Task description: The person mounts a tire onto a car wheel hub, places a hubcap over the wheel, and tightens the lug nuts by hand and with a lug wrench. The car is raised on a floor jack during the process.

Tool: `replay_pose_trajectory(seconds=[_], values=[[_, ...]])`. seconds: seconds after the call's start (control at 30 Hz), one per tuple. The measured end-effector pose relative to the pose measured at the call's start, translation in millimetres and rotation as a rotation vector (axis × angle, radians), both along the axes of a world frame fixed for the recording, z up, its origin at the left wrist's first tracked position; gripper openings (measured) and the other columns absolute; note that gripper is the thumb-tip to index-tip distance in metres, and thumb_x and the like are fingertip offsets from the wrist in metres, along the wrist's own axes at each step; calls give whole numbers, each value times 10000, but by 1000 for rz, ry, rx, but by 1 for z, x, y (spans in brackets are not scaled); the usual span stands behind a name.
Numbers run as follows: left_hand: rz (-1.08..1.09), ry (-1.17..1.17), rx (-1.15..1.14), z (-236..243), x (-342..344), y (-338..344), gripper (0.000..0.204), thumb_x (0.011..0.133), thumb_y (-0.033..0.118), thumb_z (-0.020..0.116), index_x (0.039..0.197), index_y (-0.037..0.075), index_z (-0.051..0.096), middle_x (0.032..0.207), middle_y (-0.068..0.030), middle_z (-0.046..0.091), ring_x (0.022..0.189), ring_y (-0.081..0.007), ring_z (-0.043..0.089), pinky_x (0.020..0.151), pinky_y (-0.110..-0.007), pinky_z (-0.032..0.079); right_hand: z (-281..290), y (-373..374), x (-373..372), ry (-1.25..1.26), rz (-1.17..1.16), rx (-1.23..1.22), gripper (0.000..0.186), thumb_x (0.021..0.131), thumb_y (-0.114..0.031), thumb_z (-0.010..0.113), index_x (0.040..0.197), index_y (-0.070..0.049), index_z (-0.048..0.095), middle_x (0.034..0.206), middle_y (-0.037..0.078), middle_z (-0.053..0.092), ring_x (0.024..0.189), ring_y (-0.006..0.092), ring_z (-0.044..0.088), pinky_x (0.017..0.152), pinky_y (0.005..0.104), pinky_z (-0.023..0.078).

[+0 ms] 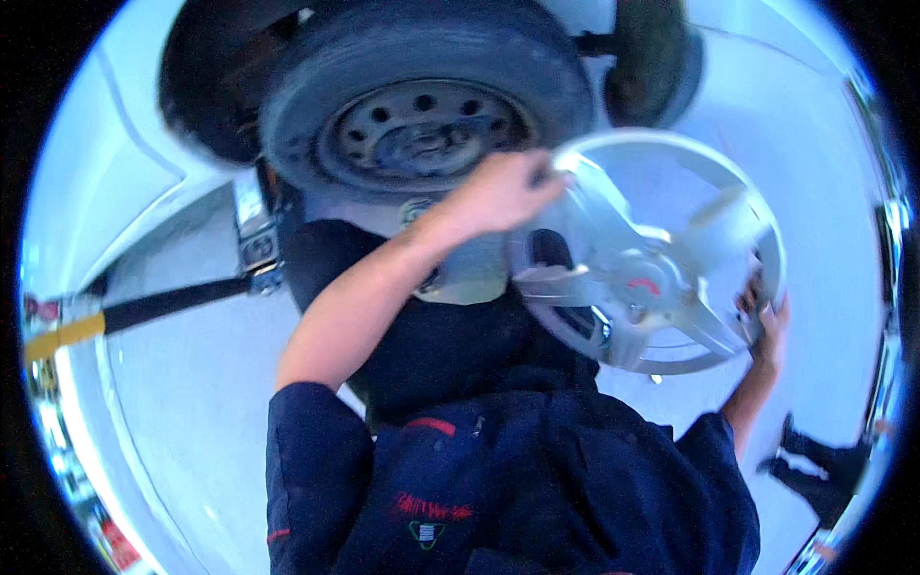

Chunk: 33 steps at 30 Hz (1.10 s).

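A silver spoked wheel cover [652, 278] is held up in front of me, tilted, with a red mark at its centre. My left hand [525, 190] is closed on its upper left rim. On the opposite side my right hand [770, 331] grips the lower right edge, its fingers partly hidden behind the cover. Just beyond my left hand is a vehicle wheel with a dark tyre [431, 48] and a bare steel rim [364, 120] with round holes. The cover is apart from that rim.
White bodywork [115, 163] curves along the left. Near it stands a jack-like metal device [255, 225] with a black and yellow bar [172, 305] reaching left. A dark rounded part [652, 72] is right of the tyre. A dark shape [819, 465] lies at the right edge.
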State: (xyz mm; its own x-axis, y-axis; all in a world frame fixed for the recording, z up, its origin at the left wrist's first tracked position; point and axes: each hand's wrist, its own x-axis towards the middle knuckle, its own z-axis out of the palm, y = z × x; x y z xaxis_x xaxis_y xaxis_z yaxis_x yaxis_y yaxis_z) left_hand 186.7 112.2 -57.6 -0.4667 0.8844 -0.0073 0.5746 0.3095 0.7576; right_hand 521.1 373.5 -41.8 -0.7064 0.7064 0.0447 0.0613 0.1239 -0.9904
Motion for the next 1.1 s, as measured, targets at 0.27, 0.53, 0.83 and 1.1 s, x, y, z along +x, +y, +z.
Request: replay_pose_trajectory(seconds=[0.27,0.53,0.83,1.1], values=[[-9,351,379,-13,33,-11,448,784,410,615,1089,88,550,940,-122,566,884,-309,579,723,-412,479,38,-8,10,-249,175,453,789,669,-449,742,1213,61,484,854,99,585,710,140,560,627,248,438],[87,524,435,-4,65,-5,283,638,244,681,827,92,533,749,-74,516,727,-275,574,616,-393,481,49,-14,-15,-248,323,499,754,650,-453,748,1175,41,528,892,84,564,722,143,571,582,248,437],[-39,1151,462,33,64,4,163,654,274,620,690,142,532,550,27,463,564,-133,566,477,-258,367,57,-32,-35,-173,342,662,702,639,-370,747,1190,6,527,1165,154,542,1087,275,520,874,368,429],[-240,1196,473,36,83,58,60,713,205,553,693,151,536,606,34,557,588,-118,569,560,-282,375,23,-96,-112,-483,358,854,282,709,-96,670,960,8,594,972,199,601,865,344,605,709,353,473]])
